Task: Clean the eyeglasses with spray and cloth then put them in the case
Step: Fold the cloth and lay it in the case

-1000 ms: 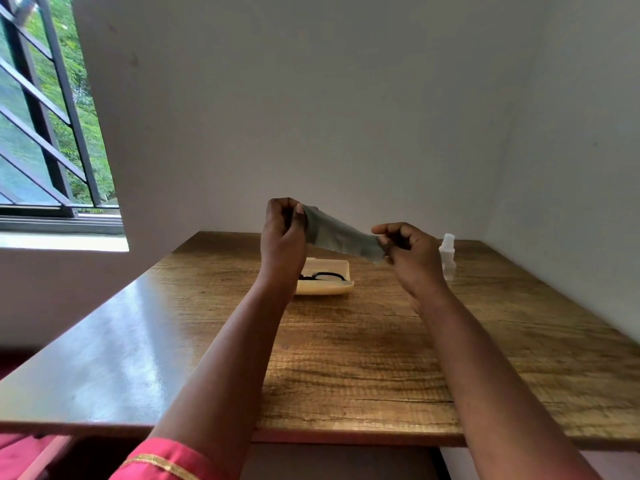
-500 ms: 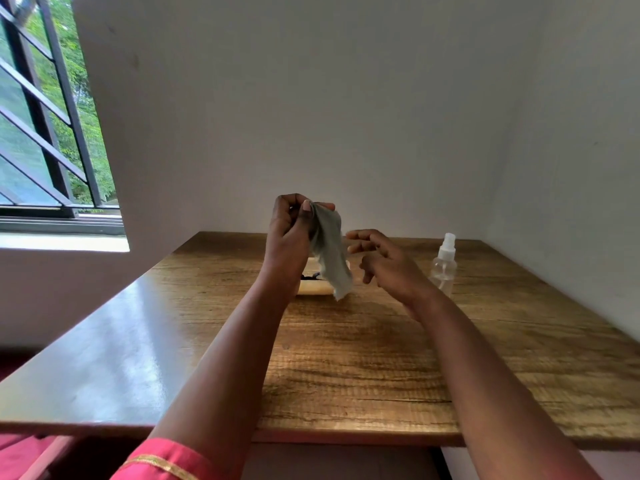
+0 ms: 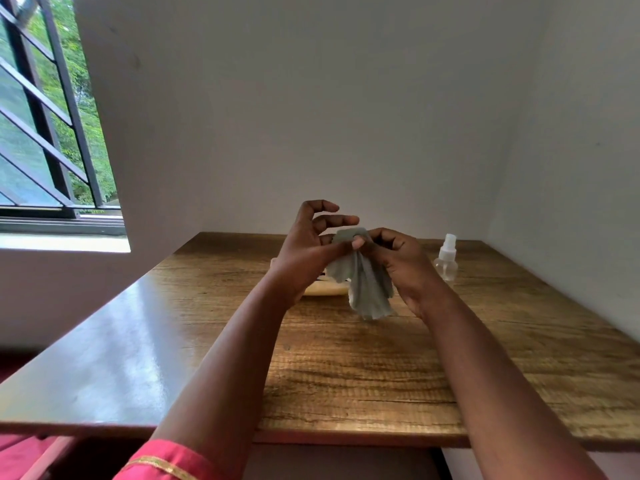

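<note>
We see the wooden table (image 3: 346, 375), then our left hand (image 3: 308, 251) and right hand (image 3: 398, 261) both pinching the grey cloth (image 3: 369, 289) above its far middle; the case (image 3: 325, 289) lies behind, spray bottle (image 3: 446, 259) right.

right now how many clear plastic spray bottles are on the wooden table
1. The clear plastic spray bottle with a white nozzle stands upright on the wooden table, far right, beyond the right hand. The hands and grey cloth could hide another behind them.
</note>
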A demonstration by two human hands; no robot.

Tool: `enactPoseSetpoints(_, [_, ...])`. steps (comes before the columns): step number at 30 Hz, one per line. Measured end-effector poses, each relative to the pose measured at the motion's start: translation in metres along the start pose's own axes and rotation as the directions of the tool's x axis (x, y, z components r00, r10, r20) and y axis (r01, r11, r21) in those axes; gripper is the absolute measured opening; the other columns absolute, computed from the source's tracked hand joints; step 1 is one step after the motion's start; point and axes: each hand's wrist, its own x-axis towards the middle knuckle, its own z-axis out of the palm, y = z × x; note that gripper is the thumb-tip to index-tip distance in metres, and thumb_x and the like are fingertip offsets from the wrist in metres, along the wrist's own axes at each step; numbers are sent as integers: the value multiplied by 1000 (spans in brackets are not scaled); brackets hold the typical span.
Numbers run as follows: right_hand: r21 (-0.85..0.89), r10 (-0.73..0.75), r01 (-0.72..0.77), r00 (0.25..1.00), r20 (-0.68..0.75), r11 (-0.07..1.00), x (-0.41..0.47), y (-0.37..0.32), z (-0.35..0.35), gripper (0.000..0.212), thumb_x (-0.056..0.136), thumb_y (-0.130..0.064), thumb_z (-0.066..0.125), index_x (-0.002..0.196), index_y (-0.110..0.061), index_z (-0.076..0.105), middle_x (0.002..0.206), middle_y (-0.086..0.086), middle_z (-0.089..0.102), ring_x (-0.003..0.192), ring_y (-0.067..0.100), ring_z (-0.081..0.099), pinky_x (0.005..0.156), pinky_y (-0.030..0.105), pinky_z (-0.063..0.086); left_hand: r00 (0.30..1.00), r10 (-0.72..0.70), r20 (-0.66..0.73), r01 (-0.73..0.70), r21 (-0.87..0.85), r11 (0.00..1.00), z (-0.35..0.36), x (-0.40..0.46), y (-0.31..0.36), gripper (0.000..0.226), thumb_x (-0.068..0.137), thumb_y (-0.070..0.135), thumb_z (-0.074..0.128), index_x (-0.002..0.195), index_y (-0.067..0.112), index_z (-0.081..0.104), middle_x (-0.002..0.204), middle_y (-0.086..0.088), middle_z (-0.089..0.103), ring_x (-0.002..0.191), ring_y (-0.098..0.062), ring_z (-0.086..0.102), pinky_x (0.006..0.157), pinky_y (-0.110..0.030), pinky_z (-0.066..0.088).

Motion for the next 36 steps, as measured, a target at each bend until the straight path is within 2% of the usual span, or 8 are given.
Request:
enactPoseSetpoints(7, [-5,5,-5,999,-42,1000,-2,-2,-1,25,80,-22,76,100,-8,72,93,1,74,77,0,68,64,14,53,996,91,24,-94,207,974,-2,4,-10,54,77,-14,68,117,12,44,130,-7,56,102,-27,68,89,-54,54])
enactPoseSetpoints(12, [58,99,-109,983,152,992,-6,-5,-1,37,76,-30,75,107,-9,74,103,6,75,98,13,71,80,23,56,982,113,149,-141,197,970,0,1,-7,48,83,-19,56,121,5,39,134,-9,56,109,-27,64,90,-49,53])
enactPoseSetpoints(15, [149,113,-144,973,202,978,-7,-5,-1,34,82,-22,71,111,-6,72,109,9,74,102,18,70,86,27,56,975,131,177,-170,230,958,2,1,-9,49,84,-16,56,123,7,39,139,-4,51,112,-25,63,91,-49,51])
enactPoseSetpoints(19, [202,103,-120,990,93,972,-2,-1,-2,24,84,-20,72,104,-7,73,105,9,74,101,21,69,83,29,57,985,127,115,-158,316,936,1,3,-11,53,80,-9,65,121,19,46,135,7,48,110,-15,63,88,-47,55])
enactPoseSetpoints(25, [241,61,-46,997,-52,969,7,5,-4,22,75,-21,75,96,-15,72,98,5,71,99,22,64,80,34,53,999,-12,40,-2,338,941,-6,4,-15,36,73,7,80,95,20,55,103,-2,68,93,-27,68,83,-52,56])
enactPoseSetpoints(29, [344,83,-27,986,-148,938,11,6,-8,25,78,-7,74,102,-12,67,102,5,69,103,19,63,83,29,53,993,-57,107,13,372,928,-3,2,-8,18,76,2,78,83,4,62,82,-4,65,77,-16,63,68,-29,52])
enactPoseSetpoints(32, [372,108,-33,977,-183,928,10,3,-8,33,75,-2,76,105,-13,66,103,6,69,97,17,65,78,29,55,979,-113,171,43,365,930,-3,-1,-5,7,79,-1,73,86,-2,71,87,-9,71,85,-14,67,75,-25,55])
enactPoseSetpoints(36, [352,86,-19,981,-176,936,7,1,-8,27,76,1,74,95,-17,69,103,4,65,92,13,63,64,20,54,959,-224,175,120,468,876,-6,2,-10,19,78,6,76,96,13,76,99,2,74,98,-12,67,88,-32,55])
